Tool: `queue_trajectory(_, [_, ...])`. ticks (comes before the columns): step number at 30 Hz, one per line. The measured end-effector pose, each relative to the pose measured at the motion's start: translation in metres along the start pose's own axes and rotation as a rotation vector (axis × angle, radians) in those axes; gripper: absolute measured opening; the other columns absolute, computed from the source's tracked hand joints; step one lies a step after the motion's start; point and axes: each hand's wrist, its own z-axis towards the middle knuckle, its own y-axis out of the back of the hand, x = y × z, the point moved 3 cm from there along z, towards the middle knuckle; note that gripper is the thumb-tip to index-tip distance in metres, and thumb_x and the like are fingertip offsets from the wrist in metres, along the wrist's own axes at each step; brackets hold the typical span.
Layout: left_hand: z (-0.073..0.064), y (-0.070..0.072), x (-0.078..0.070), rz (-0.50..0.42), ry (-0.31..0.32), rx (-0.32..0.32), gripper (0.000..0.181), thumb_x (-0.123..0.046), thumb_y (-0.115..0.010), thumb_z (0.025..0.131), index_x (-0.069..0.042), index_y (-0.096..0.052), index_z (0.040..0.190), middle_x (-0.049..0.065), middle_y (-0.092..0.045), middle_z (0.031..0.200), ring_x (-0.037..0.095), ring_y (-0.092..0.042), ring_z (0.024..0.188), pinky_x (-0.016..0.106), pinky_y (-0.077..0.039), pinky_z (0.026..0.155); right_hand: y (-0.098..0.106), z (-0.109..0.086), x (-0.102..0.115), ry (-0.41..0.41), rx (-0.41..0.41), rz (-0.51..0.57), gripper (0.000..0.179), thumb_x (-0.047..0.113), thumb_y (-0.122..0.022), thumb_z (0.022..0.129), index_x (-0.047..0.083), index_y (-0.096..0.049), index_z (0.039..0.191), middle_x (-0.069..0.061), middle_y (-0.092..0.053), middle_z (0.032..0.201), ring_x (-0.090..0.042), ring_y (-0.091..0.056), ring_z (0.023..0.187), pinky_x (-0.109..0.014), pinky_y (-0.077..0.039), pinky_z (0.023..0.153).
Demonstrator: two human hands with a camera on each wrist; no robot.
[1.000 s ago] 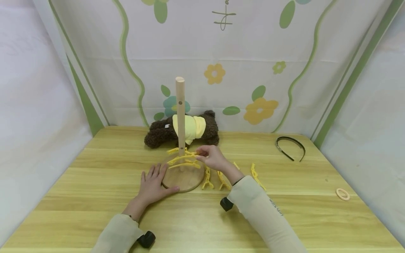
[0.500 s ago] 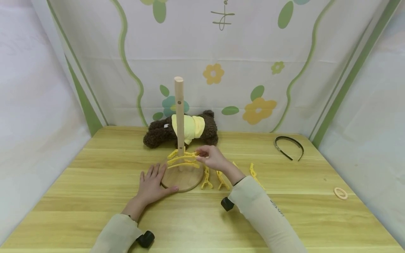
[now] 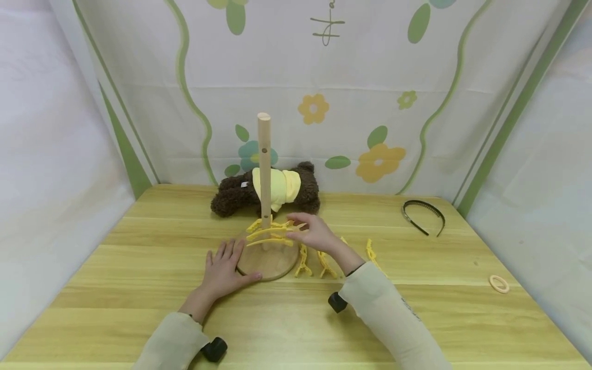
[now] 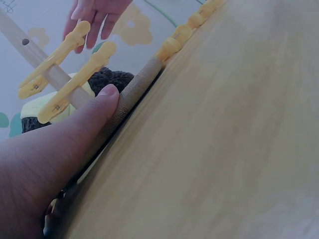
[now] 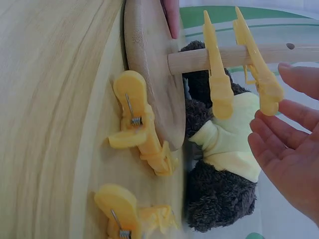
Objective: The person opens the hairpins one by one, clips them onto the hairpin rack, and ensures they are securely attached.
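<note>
A wooden post point(image 3: 264, 169) rises from a round wooden base point(image 3: 265, 263), with yellow hair clips clamped across its lower part. My left hand point(image 3: 224, 275) rests on the left edge of the base, fingers spread and thumb along the front rim. Beside the clamped clips is my right hand point(image 3: 313, 234), its thumb and fingers apart. In the right wrist view, the upper hair clip point(image 5: 259, 69) has its end right at the fingertips of that hand, while the lower hair clip point(image 5: 217, 69) sits closer to the base. Nothing shows between the right thumb and fingers.
Several loose yellow hair clips lie right of the base, one hair clip point(image 3: 326, 264) among them. A brown plush bear point(image 3: 305, 190) in a yellow shirt lies behind the post. Farther right are a black headband point(image 3: 423, 203) and a pale ring point(image 3: 499, 284) on the table point(image 3: 287, 329).
The right thumb and fingers have parted and let go of the hair clip, which stays on the post. That hand has shifted slightly right. The left hand has kept its place.
</note>
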Motion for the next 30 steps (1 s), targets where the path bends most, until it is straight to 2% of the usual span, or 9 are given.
queue_trajectory(3, [0.000,0.000,-0.001,0.001,0.000,0.003,0.100,-0.072,-0.047,0.066,-0.007,-0.023,0.137,0.022,-0.023,0.136,0.040,-0.013,0.124,0.060,-0.004,0.091,0.009,-0.008,-0.004,0.018,-0.031,0.011,0.044,0.005,-0.061,0.080,-0.008,-0.046,0.119,-0.024,-0.048,0.114,-0.036,-0.046,0.101,-0.047,-0.036,0.083])
queue_trajectory(6, [0.001,0.000,-0.001,0.001,0.004,0.008,0.100,-0.073,-0.047,0.065,-0.009,-0.022,0.138,0.021,-0.022,0.136,0.039,-0.013,0.124,0.059,-0.004,0.092,0.021,-0.018,-0.020,0.026,-0.074,-0.001,0.046,0.011,-0.062,0.080,-0.004,-0.046,0.121,-0.021,-0.048,0.117,-0.032,-0.047,0.102,-0.044,-0.038,0.084])
queue_trajectory(9, [0.002,0.000,-0.001,0.001,0.004,0.007,0.100,-0.073,-0.046,0.065,-0.009,-0.022,0.138,0.021,-0.022,0.137,0.038,-0.012,0.124,0.059,-0.004,0.092,0.036,-0.034,-0.038,0.020,-0.125,-0.022,0.049,0.017,-0.063,0.080,0.001,-0.046,0.123,-0.016,-0.049,0.117,-0.028,-0.048,0.101,-0.040,-0.038,0.084])
queue_trajectory(12, [0.001,-0.001,-0.001,0.000,0.004,0.009,0.100,-0.073,-0.045,0.065,-0.009,-0.022,0.138,0.021,-0.022,0.137,0.038,-0.012,0.124,0.059,-0.004,0.092,0.051,-0.056,-0.049,0.003,-0.180,-0.016,0.048,0.015,-0.062,0.080,0.000,-0.046,0.123,-0.016,-0.050,0.116,-0.031,-0.047,0.102,-0.041,-0.038,0.084])
queue_trajectory(17, [0.000,-0.001,0.000,-0.010,0.008,0.005,0.101,-0.074,-0.046,0.065,-0.008,-0.022,0.138,0.021,-0.022,0.137,0.038,-0.012,0.124,0.059,-0.003,0.092,0.073,-0.096,-0.065,-0.060,-0.245,-0.022,0.046,0.013,-0.060,0.082,-0.003,-0.044,0.123,-0.018,-0.049,0.116,-0.032,-0.045,0.103,-0.044,-0.038,0.083])
queue_trajectory(22, [0.000,-0.002,0.001,-0.008,0.008,0.001,0.101,-0.074,-0.046,0.064,-0.009,-0.022,0.138,0.021,-0.022,0.136,0.039,-0.013,0.124,0.059,-0.003,0.092,0.085,-0.131,-0.085,-0.158,-0.287,-0.064,0.046,0.020,-0.059,0.083,-0.002,-0.046,0.121,-0.016,-0.051,0.114,-0.028,-0.046,0.102,-0.040,-0.040,0.080])
queue_trajectory(27, [0.001,-0.003,0.002,-0.011,0.010,-0.002,0.101,-0.074,-0.047,0.064,-0.010,-0.021,0.138,0.021,-0.022,0.136,0.039,-0.013,0.124,0.059,-0.002,0.091,0.089,-0.153,-0.103,-0.219,-0.273,-0.062,0.042,0.014,-0.057,0.084,-0.008,-0.047,0.118,-0.021,-0.051,0.112,-0.032,-0.047,0.100,-0.028,-0.043,0.076])
queue_trajectory(30, [0.001,-0.005,0.003,-0.007,0.007,0.002,0.101,-0.074,-0.046,0.064,-0.010,-0.020,0.138,0.021,-0.022,0.137,0.039,-0.012,0.124,0.059,-0.002,0.091,0.089,-0.161,-0.112,-0.250,-0.277,-0.048,0.038,0.010,-0.057,0.084,-0.009,-0.048,0.116,-0.021,-0.054,0.107,-0.032,-0.050,0.096,-0.025,-0.044,0.073])
